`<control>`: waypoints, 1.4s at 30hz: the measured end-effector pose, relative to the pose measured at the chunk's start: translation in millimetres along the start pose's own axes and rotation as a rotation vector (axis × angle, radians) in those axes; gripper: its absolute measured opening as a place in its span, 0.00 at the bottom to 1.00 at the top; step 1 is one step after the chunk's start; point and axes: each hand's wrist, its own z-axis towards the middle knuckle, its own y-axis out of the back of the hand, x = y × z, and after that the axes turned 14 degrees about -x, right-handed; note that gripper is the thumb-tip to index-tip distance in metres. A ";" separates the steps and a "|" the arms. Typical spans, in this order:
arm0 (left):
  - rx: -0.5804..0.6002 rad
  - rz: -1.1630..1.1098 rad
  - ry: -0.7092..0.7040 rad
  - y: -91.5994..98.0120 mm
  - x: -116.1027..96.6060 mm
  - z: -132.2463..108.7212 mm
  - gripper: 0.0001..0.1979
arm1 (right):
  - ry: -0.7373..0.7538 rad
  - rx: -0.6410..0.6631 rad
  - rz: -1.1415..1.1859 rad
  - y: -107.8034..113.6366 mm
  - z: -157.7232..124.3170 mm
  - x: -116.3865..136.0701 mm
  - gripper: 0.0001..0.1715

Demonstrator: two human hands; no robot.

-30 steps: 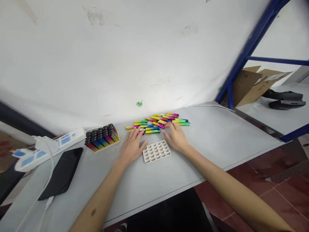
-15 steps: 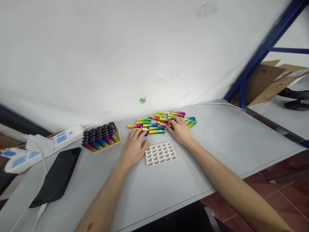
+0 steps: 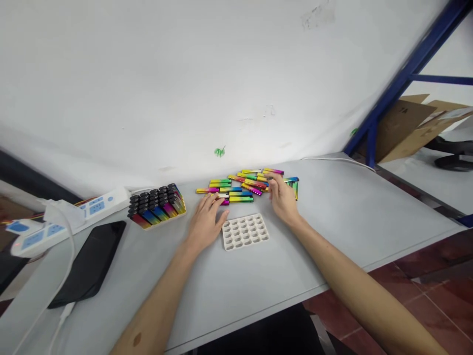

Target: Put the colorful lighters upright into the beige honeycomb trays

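Note:
Several shiny rainbow-coloured lighters [image 3: 253,183] lie flat in a loose group against the wall. My left hand [image 3: 205,217] rests at the near left of this group, fingers stretched forward over a lighter with a white part [image 3: 222,196] and its thumb apart. At the right side of the group is my right hand [image 3: 284,199], its fingers bent and spaced apart over the lighters; its fingertips are partly hidden. Between the hands lies a white tray [image 3: 245,231] with rows of oval holes and nothing in them.
Left of my hands, a second tray holds upright black-topped lighters [image 3: 157,204]. Farther left lie a black phone [image 3: 89,261] with a white cable and a white power strip [image 3: 92,209]. A blue shelf frame [image 3: 397,81] and cardboard boxes [image 3: 406,121] stand at right.
My right hand has shifted slightly right and lifted its wrist. Green lighters beside it have turned from slanting to pointing more straight toward me. My left hand stays nearly in place.

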 end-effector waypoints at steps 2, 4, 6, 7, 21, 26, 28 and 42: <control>-0.033 -0.028 -0.010 2.7 -1.3 -0.3 0.18 | -0.091 -0.036 0.073 0.6 -0.9 -1.3 0.26; -0.050 -0.051 -0.030 5.0 -2.3 -0.8 0.16 | -0.152 -0.071 0.084 0.1 0.2 -4.1 0.23; -0.059 -0.069 -0.041 6.5 -2.6 -1.4 0.15 | -0.216 -0.051 0.066 -0.1 2.2 -6.0 0.18; -0.064 -0.076 -0.041 7.0 -2.4 -1.7 0.14 | -0.253 -0.006 0.070 0.4 2.9 -6.0 0.15; -0.101 -0.135 -0.079 12.2 -6.3 -0.7 0.10 | -0.970 0.236 0.878 18.2 2.4 22.6 0.14; -0.083 -0.081 -0.172 21.2 -15.3 -2.8 0.10 | -0.991 0.338 0.884 19.8 2.8 24.2 0.16; -0.071 -0.070 -0.216 25.7 -19.4 -3.7 0.10 | -0.971 0.346 0.870 19.6 2.1 23.9 0.20; 0.197 -0.120 -0.249 39.9 -37.4 -7.0 0.23 | -1.013 0.237 0.772 17.1 1.5 24.3 0.31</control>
